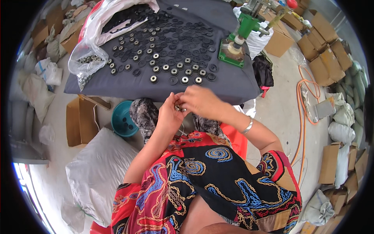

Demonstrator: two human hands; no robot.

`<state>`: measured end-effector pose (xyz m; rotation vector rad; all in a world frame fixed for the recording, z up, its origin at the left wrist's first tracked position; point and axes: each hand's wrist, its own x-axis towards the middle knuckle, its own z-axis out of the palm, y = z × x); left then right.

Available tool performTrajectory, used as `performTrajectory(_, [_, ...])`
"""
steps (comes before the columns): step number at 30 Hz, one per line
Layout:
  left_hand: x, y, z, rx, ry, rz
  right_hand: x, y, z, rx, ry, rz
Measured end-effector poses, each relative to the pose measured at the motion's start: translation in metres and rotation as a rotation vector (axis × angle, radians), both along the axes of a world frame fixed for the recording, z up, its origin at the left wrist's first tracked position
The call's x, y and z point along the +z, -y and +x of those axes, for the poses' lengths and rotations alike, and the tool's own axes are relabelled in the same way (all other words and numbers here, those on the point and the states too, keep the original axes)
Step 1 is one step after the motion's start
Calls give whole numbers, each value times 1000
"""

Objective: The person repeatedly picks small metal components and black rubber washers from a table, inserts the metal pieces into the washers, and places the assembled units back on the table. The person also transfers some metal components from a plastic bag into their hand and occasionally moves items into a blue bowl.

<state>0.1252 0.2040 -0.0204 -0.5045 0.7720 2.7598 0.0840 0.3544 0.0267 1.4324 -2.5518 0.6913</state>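
Observation:
My left hand is cupped palm up in front of the table's near edge, with several small shiny metal bearings in it. Over that palm my right hand bends its fingers together, touching or nearly touching the bearings; whether its fingertips pinch one is hidden. Just beyond both hands, black plastic wheels with metal bearings in their centres lie on the dark grey cloth. Farther back are many plain black wheels. A clear plastic bag of bearings sits at the table's left edge.
A green hand press stands at the table's right. An open white sack of black parts lies at the back left. Below the table's left side are a teal basin, a cardboard box and a big white sack. An orange hose crosses the right floor.

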Motion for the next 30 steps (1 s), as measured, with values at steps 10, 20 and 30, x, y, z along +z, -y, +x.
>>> performTrajectory(10, [-11,-1,-3,-47,-12,-76,-17,4,20,-54,-63,145])
performTrajectory(20, [-6,-3,2,-25,10,-143,-36,5,38,-140,-147,68])
performTrajectory(30, [-11,-8,5,-64,-127,-352,-37,3,31,-206,255,-82])
